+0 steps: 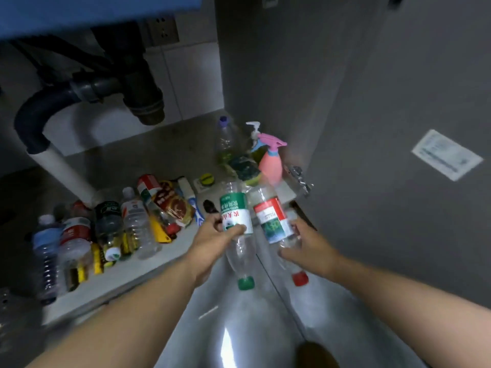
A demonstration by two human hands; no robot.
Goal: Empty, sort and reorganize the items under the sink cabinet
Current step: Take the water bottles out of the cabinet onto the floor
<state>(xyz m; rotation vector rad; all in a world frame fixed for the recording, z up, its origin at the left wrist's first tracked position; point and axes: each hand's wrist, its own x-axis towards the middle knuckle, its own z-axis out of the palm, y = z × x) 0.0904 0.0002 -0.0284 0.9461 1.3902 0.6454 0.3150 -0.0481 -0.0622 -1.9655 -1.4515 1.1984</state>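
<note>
Under-sink cabinet, grey floor panel (159, 152), dark drain pipework (140, 96) overhead: we find both hands occupied at the panel's front edge. Our left hand (212, 235) is curled round the clear plastic bottle with a green label and green cap (235, 216), thumb laid across the label. Our right hand (308, 248) grips the clear plastic bottle with a red-and-white label and red cap (271, 221) from its right side. Both bottles are lifted off the panel, side by side and close, with no contact we can confirm, over the cabinet lip and the glossy room floor (239, 328). Their long axes run roughly parallel, from the cabinet toward us, with bases pointing inward and caps lowest and nearest us. We judge the emptying to be partway done. A row of mixed bottles and packets (106, 229) lies along the front left, on the left hand's side. A pink trigger spray bottle (271, 160), a clear bottle with a purple cap (225, 139) and a green sponge (244, 167) stand at the back right, nearer the right hand. In our judgement, each held bottle must be turned base-down before it can stand on the floor.
</note>
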